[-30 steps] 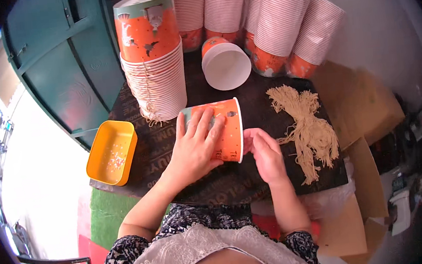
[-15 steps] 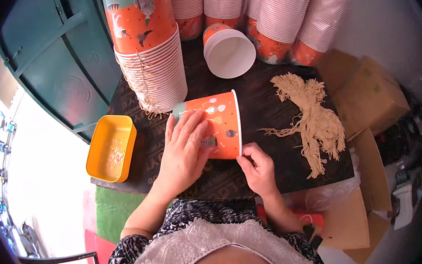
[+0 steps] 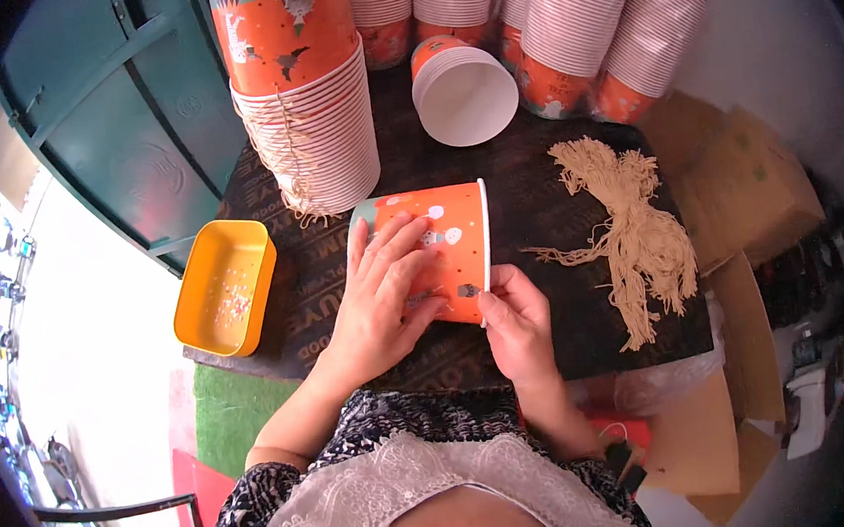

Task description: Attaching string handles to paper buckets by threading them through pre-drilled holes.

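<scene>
An orange paper bucket [image 3: 464, 255] with a grey-green base band and printed figures lies on its side in front of me, its white rim toward the right. My left hand [image 3: 377, 303] is laid over its side, fingers spread across the print and thumb at the near side, holding it. At the near end of the rim, my right hand [image 3: 520, 323] pinches the edge between thumb and fingers. Whether anything small is in that pinch is hidden. The bucket's inside and underside are out of sight.
A yellow tray [image 3: 262, 296] with small pale bits stands at the left. Behind are a tall stack of buckets [image 3: 326, 136] with strings hanging from it, a few nested buckets lying down [image 3: 468, 99], and bagged stacks [image 3: 585, 8]. Beige strings [image 3: 630, 235] lie bundled at the right.
My left hand's fingers and thumb have slid slightly toward the rim on the bucket's side. My right hand keeps at the near end of the rim. The whole view has shifted a little.
</scene>
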A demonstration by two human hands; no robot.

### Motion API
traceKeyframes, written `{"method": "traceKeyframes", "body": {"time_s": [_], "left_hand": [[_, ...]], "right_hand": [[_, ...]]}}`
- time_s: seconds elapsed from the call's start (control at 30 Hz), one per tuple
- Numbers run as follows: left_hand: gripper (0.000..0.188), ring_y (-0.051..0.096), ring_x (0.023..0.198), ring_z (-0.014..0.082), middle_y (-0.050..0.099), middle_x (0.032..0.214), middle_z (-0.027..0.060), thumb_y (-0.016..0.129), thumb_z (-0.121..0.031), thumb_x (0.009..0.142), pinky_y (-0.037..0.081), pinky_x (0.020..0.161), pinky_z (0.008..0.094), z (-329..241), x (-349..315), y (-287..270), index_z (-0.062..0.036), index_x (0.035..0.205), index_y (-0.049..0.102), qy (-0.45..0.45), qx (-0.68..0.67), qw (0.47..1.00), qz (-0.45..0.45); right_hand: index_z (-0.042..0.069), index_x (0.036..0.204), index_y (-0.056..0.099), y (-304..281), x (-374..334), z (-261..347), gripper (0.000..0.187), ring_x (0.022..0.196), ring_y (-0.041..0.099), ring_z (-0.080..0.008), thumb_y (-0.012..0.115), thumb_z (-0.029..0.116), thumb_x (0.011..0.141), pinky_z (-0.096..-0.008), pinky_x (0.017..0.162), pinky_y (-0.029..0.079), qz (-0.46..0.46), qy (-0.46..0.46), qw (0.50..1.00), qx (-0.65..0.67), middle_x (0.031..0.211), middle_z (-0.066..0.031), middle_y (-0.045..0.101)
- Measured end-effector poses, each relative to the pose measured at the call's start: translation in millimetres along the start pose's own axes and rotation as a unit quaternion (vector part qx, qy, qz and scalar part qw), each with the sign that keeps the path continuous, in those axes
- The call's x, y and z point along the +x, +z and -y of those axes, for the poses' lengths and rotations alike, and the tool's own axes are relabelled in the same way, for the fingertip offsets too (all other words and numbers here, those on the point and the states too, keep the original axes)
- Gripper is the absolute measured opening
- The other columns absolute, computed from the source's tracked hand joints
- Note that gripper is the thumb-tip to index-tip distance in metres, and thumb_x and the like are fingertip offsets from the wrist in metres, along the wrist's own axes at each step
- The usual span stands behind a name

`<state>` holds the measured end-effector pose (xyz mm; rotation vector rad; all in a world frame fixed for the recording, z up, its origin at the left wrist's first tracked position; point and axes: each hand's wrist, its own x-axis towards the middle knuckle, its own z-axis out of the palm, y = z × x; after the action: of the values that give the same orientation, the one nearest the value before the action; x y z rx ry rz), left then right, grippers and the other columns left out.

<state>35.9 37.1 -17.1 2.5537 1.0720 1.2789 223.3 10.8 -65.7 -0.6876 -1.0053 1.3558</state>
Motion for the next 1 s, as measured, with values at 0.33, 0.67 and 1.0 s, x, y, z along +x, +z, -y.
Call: {"method": "traceKeyframes", "body": {"time_s": [0.33,0.67,1.0], "left_hand": [[0.031,0.055,0.102,0.0296,0.057,0.096,0.0046,0.076,0.0,0.066,0.029,0.107,0.0588,-7,-3,13,-0.0098,0.09,0.06,0.019,-0.062,0.995,-0.08],[0.026,0.056,0.107,0.0324,0.058,0.094,0.0054,0.076,0.0,0.067,0.027,0.11,0.0582,-13,-3,16,-0.0093,0.087,0.061,0.0,-0.077,0.993,-0.09],[0.029,0.052,0.12,0.0355,0.058,0.101,0.0081,0.075,0.0,0.07,0.021,0.111,0.062,-15,-11,17,-0.0074,0.093,0.059,0.006,-0.053,0.995,-0.088]], "right_hand": [[0.0,0.11,0.056,13,-5,-13,0.02,0.086,0.054,-0.0052,0.061,0.006,0.091,-0.0216,0.079,0.045,-0.026,-0.012,0.999,0.034,0.099,0.0003,0.06],[0.0,0.107,0.057,18,-7,-13,0.017,0.083,0.05,-0.0024,0.058,-0.002,0.091,-0.0171,0.074,0.041,-0.022,-0.028,0.999,0.018,0.098,0.0024,0.056],[0.001,0.099,0.057,24,-9,-15,0.014,0.077,0.049,-0.0032,0.06,-0.007,0.088,-0.017,0.067,0.042,-0.019,-0.144,0.978,-0.147,0.091,0.0029,0.053]]}}
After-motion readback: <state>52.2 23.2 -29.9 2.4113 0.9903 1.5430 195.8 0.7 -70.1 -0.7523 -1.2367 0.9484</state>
